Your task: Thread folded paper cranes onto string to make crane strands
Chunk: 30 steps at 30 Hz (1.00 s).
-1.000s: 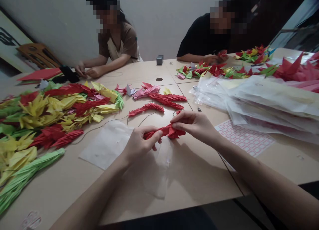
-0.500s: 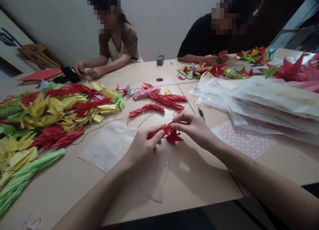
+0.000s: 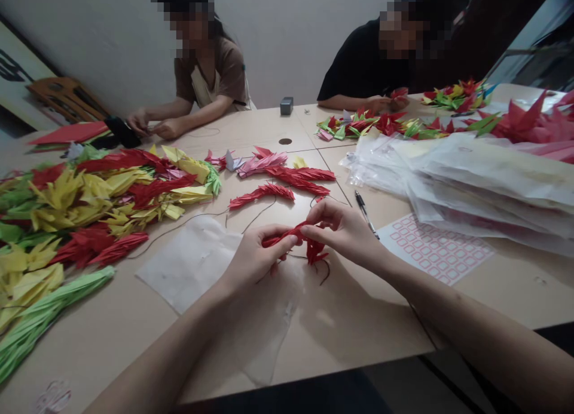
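Between my two hands, above the near middle of the table, is a string of red folded-paper cranes (image 3: 315, 251). My left hand (image 3: 262, 253) closes around its left part, the thumb along the top. With thumb and fingertips my right hand (image 3: 338, 226) pinches the right part, from which red folds and a dark cord (image 3: 324, 273) hang. Much of the string is hidden by my fingers. Under my left hand and forearm lies a translucent plastic bag (image 3: 191, 264). Just beyond my hands is a short red paper string (image 3: 262, 194), with dark cord near it.
A heap of yellow, red and green paper strings (image 3: 98, 193) covers the left. On the right are stacked plastic bags (image 3: 484, 181), a sticker sheet (image 3: 439, 247) and a pen (image 3: 365, 211). Two people sit opposite, near a small grey box (image 3: 286, 106).
The hanging red folds below my right hand have turned and narrowed, and a dark cord end now shows beneath them. Both hands keep their grip in nearly the same place.
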{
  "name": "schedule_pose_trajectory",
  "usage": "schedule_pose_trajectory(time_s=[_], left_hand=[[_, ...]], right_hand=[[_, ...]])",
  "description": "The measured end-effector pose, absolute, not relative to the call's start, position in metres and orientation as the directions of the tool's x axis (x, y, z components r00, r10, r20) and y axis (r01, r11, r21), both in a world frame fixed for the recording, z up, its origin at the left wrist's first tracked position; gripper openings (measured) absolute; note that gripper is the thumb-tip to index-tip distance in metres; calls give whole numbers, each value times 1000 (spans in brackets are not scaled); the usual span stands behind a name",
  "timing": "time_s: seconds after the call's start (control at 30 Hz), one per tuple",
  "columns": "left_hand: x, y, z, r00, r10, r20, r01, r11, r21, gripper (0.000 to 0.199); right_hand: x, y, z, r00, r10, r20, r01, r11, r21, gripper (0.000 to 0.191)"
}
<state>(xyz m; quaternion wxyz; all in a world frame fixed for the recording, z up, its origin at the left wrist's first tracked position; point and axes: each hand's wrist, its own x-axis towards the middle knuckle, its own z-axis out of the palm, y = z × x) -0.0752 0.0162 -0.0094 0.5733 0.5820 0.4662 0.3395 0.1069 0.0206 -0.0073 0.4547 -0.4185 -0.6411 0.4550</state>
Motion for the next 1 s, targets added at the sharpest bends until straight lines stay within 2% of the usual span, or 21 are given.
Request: schedule_pose_trajectory(time_s=[0.27,0.43,0.63,0.83,1.0], left_hand=[[-80,18,-7,345,929,-135,84,113,990,26],[-82,18,-8,381,915,-132,66,116,991,27],[-82,18,-7,366,923,-116,74,96,993,29],[-81,19,-7,358,928,-103,60,87,994,32],[-81,18,-9,371,921,-115,60,99,993,31]], right_hand=[[112,23,-10,-389,912,128,41,156,-987,31],[115,23,-10,-426,881,207,23,239,-971,31],[115,22,-10,-434,853,289,87,359,-929,30],[115,22,-5,-449,875,179,87,242,-966,32],[115,22,-3,-422,891,169,147,251,-957,25]])
